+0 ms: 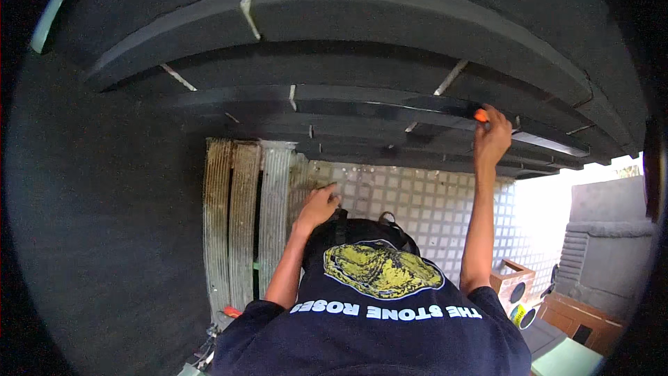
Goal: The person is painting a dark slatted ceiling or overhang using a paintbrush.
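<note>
Broad matte dark-grey stepped ledges w/ thin pale cross-strips. Past lower edge, pale checked tile floor; on floor's left side, weathered grey ribbed panels. Nr panels' upper right corner, L hand: empty, fingers loosely spread, prob. out to side for balance. In fingertip pinch of R hand, small bright-orange tool at glossy ledge's edge, toward right end; prob. held so b/c of tight spacing. Tool's far end: can't tell. Open run leftward along edge; little room above, b/c of next ledge.

Upside-down white capital lettering on the person's dark T-shirt
</note>
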{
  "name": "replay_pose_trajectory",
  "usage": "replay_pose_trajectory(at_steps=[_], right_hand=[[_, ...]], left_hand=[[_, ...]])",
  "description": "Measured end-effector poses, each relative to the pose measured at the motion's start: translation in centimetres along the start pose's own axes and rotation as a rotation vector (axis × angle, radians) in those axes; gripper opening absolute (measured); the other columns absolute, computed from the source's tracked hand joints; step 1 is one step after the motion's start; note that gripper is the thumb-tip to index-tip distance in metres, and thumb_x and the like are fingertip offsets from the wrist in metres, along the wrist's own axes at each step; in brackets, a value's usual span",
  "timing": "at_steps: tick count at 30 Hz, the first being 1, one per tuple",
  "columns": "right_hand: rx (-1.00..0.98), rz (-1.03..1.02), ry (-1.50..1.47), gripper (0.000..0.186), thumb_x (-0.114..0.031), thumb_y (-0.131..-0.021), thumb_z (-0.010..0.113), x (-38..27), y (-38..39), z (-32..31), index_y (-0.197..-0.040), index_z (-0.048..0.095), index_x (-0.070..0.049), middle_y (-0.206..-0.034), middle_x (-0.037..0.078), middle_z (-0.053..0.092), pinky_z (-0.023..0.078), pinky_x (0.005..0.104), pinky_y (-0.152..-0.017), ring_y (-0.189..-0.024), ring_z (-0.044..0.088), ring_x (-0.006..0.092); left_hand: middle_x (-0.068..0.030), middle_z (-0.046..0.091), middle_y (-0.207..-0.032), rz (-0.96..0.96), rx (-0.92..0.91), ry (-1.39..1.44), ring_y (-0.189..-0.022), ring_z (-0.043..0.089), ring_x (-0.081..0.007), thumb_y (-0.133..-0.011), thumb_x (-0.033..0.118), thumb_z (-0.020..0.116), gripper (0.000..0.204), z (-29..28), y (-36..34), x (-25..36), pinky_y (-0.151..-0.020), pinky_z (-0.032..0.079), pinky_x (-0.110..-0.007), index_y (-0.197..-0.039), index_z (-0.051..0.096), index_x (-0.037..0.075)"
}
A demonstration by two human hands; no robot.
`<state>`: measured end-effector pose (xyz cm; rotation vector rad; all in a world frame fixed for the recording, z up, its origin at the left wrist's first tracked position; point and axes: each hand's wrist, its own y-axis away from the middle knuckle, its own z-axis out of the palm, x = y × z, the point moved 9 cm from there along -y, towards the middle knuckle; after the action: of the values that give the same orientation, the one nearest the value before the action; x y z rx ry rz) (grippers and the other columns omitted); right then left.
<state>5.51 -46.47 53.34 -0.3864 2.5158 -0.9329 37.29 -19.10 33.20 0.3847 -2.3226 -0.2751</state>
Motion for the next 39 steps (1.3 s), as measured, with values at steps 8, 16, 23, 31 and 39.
replay_pose_trajectory(at_steps=[8, 16, 23, 31, 39], right_hand=[[-0.115, -0.096, -0.300, 0.024, -0.005, -0.075, 0.069, -17.1, -1.9, 1.1, -0.098, 0.072, -0.012, -0.097, 0.009, 0.070, 0.053, 0.0423, -0.075, -0.084, 0.063, 0.0321], [-0.228, 0.400, -1.066, 0.014, -0.011, -0.083, 0.074, -19.4, -2.3, 5.6, -0.094, 0.074, -0.003, -0.082, 0.009, 0.074, 0.051, 0.0307, -0.064, -0.068, 0.067, 0.0155], [0.003, 0.587, -0.657, 0.023, -0.021, -0.085, 0.077, -3.1, -3.3, 1.7, -0.096, 0.074, -0.001, -0.081, 0.008, 0.074, 0.051, 0.0285, -0.070, -0.073, 0.065, 0.0104], [0.076, 0.434, -0.315, 0.019, -0.021, -0.083, 0.074, -1.7, -5.2, -4.2, -0.098, 0.074, -0.008, -0.088, 0.013, 0.074, 0.053, 0.0344, -0.071, -0.079, 0.071, 0.0217], [-0.245, 0.104, -0.536, 0.012, -0.011, -0.076, 0.068, -22.4, -4.5, 0.9, -0.088, 0.070, -0.007, -0.086, 0.016, 0.069, 0.053, 0.0400, -0.067, -0.079, 0.067, 0.0366]], left_hand=[[-0.0272, 0.066, -0.107, -0.114, -0.095, -0.040, -0.103, 0.062, -0.0424, -0.094, 0.031, 0.057, 0.048, -2.8, 0.4, -0.6, -0.091, 0.048, -0.047, -0.131, 0.056, 0.000], [-0.0257, 0.065, -0.112, -0.081, -0.049, 0.005, -0.106, 0.061, -0.0418, -0.090, 0.025, 0.060, 0.043, -3.6, -0.7, 2.2, -0.091, 0.049, -0.049, -0.126, 0.060, 0.001], [-0.0236, 0.067, -0.103, -0.041, -0.150, -0.015, -0.095, 0.064, -0.0415, -0.090, 0.027, 0.060, 0.040, 0.4, 0.5, -4.3, -0.085, 0.050, -0.047, -0.120, 0.064, 0.003], [-0.0265, 0.067, -0.100, -0.266, -0.095, 0.105, -0.095, 0.065, -0.0436, -0.083, 0.025, 0.061, 0.038, 6.8, 3.8, -19.5, -0.083, 0.052, -0.050, -0.116, 0.067, 0.009], [-0.0239, 0.069, -0.097, -0.379, -0.004, -0.013, -0.094, 0.066, -0.0433, -0.083, 0.034, 0.058, 0.034, 11.0, 6.8, -25.9, -0.081, 0.053, -0.052, -0.104, 0.072, 0.012]])
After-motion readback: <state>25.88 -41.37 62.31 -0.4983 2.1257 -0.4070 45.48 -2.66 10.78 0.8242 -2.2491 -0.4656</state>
